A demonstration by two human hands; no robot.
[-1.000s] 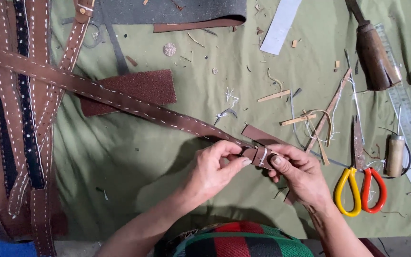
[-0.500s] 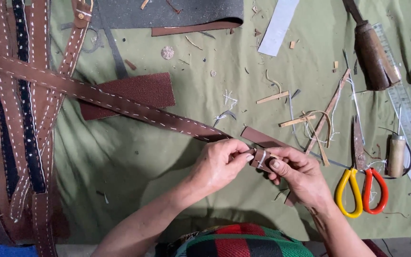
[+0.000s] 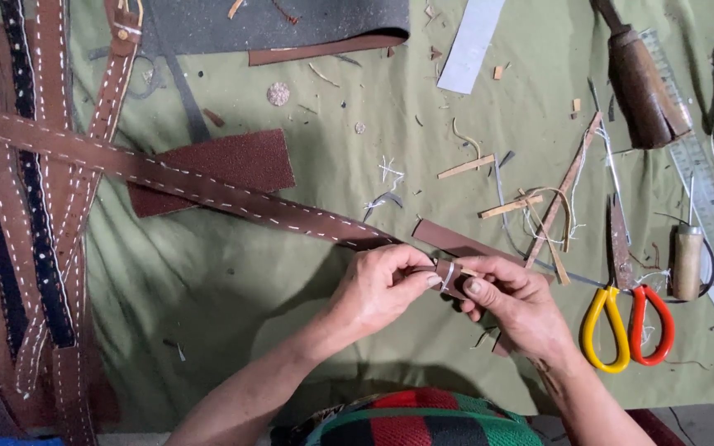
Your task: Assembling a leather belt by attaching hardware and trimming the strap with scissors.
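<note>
A: Head view, hands?
B: Left hand point(image 3: 382, 289) and right hand point(image 3: 516, 304) both pinching the metal buckle point(image 3: 449, 275) on the stitched brown strap point(image 3: 208, 183) end (near tabletop's front edge, centre). Scissors point(image 3: 625, 318) just right.

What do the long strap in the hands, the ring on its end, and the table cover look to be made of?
Strap: probably leather, matte brown, with white stitching along both edges.
Ring: seemingly metal, with a silvery glint; it is mostly hidden between the left hand and right hand.
Cover: olive woven cloth, to judge by its soft wrinkles.
</note>
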